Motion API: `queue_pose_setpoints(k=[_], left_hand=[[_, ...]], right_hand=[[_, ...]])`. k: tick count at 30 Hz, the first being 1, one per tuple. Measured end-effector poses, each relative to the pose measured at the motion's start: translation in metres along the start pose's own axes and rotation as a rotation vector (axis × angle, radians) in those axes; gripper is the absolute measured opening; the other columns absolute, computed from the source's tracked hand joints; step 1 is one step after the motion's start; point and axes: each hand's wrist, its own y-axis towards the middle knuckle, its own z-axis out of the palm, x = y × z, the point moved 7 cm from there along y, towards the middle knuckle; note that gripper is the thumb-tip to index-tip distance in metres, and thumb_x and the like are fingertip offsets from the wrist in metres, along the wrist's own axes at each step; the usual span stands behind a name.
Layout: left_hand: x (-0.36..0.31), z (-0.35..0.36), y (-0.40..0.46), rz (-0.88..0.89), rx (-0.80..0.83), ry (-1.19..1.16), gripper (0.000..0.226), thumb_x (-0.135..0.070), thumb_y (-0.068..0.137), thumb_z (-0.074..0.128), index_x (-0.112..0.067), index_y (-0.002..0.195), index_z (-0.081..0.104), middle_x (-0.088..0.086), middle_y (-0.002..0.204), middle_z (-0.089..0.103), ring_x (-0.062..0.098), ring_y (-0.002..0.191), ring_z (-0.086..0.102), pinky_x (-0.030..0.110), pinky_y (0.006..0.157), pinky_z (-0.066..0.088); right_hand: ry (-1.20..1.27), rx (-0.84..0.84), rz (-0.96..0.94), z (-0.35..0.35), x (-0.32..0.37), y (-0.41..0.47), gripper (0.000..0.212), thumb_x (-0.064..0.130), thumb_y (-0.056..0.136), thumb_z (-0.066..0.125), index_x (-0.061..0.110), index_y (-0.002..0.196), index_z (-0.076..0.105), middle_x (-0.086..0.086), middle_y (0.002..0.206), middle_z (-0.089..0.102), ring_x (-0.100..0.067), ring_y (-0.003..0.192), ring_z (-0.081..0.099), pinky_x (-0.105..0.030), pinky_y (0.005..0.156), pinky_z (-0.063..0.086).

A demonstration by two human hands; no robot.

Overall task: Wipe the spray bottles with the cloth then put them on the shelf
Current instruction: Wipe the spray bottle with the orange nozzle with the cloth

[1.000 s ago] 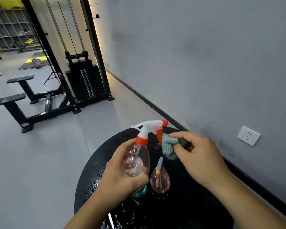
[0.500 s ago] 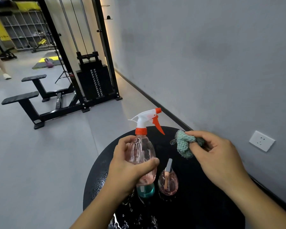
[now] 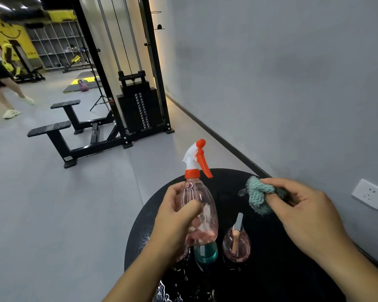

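My left hand grips a clear pink spray bottle with a white and orange trigger head, held upright above the round black table. My right hand pinches a bunched teal cloth, off to the right of the bottle and apart from it. A small pink spray bottle stands on the table below the cloth. A teal bottle stands just under the held one, mostly hidden by it.
The tabletop is wet near its front edge. A grey wall with a socket runs along the right. A black cable machine and benches stand on the grey floor to the left. A person's legs show far left.
My left hand has raised the pink bottle and set it upright, its nozzle now turned away from me. My right hand has drawn the cloth off the trigger, to the right.
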Motion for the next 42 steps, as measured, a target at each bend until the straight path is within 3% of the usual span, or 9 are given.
queue_pose_setpoints(k=[4,7,11,16,21,25,28,32,42], left_hand=[[-0.001,0.004,-0.002,-0.013,0.04,0.009,0.069,-0.027,0.064,0.09,-0.022,0.126,0.061,0.008,0.11,0.078,0.031,0.096,0.081,0.043,0.077,0.067],[-0.001,0.006,-0.002,-0.034,0.081,0.037,0.08,-0.032,0.053,0.1,-0.024,0.124,0.064,0.007,0.108,0.079,0.033,0.1,0.08,0.052,0.087,0.066],[-0.001,0.009,-0.003,-0.023,0.118,0.022,0.055,-0.023,0.065,0.094,-0.031,0.116,0.075,0.008,0.109,0.079,0.032,0.1,0.08,0.051,0.084,0.066],[0.001,0.009,-0.001,-0.074,0.095,-0.029,0.043,-0.031,0.078,0.078,-0.019,0.12,0.076,0.018,0.118,0.078,0.04,0.105,0.077,0.058,0.092,0.064],[0.006,0.009,-0.003,-0.152,0.089,-0.039,0.056,-0.041,0.075,0.07,-0.016,0.125,0.066,0.022,0.126,0.071,0.045,0.112,0.073,0.066,0.096,0.06],[0.007,0.008,-0.002,-0.138,0.126,-0.045,0.08,-0.041,0.061,0.092,-0.013,0.129,0.061,0.02,0.118,0.072,0.036,0.099,0.077,0.053,0.086,0.065],[0.007,0.01,-0.002,-0.117,0.156,-0.013,0.063,-0.029,0.062,0.095,-0.021,0.121,0.073,0.012,0.111,0.077,0.035,0.099,0.079,0.05,0.083,0.065],[0.002,0.014,-0.007,-0.091,0.159,0.02,0.04,-0.017,0.081,0.089,-0.027,0.119,0.08,0.009,0.115,0.08,0.033,0.105,0.079,0.051,0.087,0.065],[0.003,0.035,-0.025,-0.085,0.379,0.217,0.048,-0.023,0.084,0.085,-0.031,0.13,0.076,0.013,0.119,0.079,0.038,0.111,0.076,0.047,0.095,0.062]], right_hand=[[0.01,0.009,0.009,0.001,-0.002,0.0,0.031,0.016,0.09,0.075,0.046,0.096,0.078,0.034,0.096,0.072,0.013,0.091,0.066,0.004,0.068,0.043],[0.019,0.01,0.006,0.001,-0.002,0.0,0.031,0.015,0.09,0.075,0.046,0.096,0.078,0.034,0.097,0.072,0.013,0.092,0.066,0.004,0.069,0.043],[0.02,0.011,0.007,0.0,-0.002,0.0,0.03,0.015,0.09,0.074,0.044,0.097,0.079,0.033,0.097,0.073,0.013,0.092,0.066,0.004,0.069,0.043],[0.017,0.015,0.005,0.001,-0.001,0.0,0.029,0.017,0.091,0.074,0.045,0.098,0.079,0.032,0.097,0.073,0.011,0.093,0.067,0.003,0.072,0.044],[0.008,0.015,0.0,0.001,0.001,0.0,0.028,0.019,0.091,0.073,0.045,0.101,0.078,0.029,0.1,0.074,0.008,0.096,0.068,-0.009,0.077,0.048],[0.021,0.012,-0.004,0.002,0.003,-0.001,0.028,0.018,0.091,0.073,0.044,0.102,0.078,0.028,0.101,0.075,0.006,0.097,0.069,-0.012,0.08,0.05],[0.042,0.002,-0.013,0.001,0.008,-0.002,0.029,0.016,0.091,0.073,0.043,0.1,0.079,0.029,0.097,0.074,0.009,0.092,0.069,-0.002,0.073,0.049],[0.076,-0.047,-0.057,0.0,0.02,-0.002,0.03,0.013,0.091,0.074,0.041,0.103,0.079,0.029,0.098,0.074,0.009,0.092,0.069,-0.003,0.074,0.049],[-0.261,-0.001,-0.38,0.021,0.051,-0.01,0.034,0.004,0.093,0.07,0.026,0.118,0.077,0.017,0.119,0.068,0.002,0.11,0.063,-0.004,0.096,0.043]])
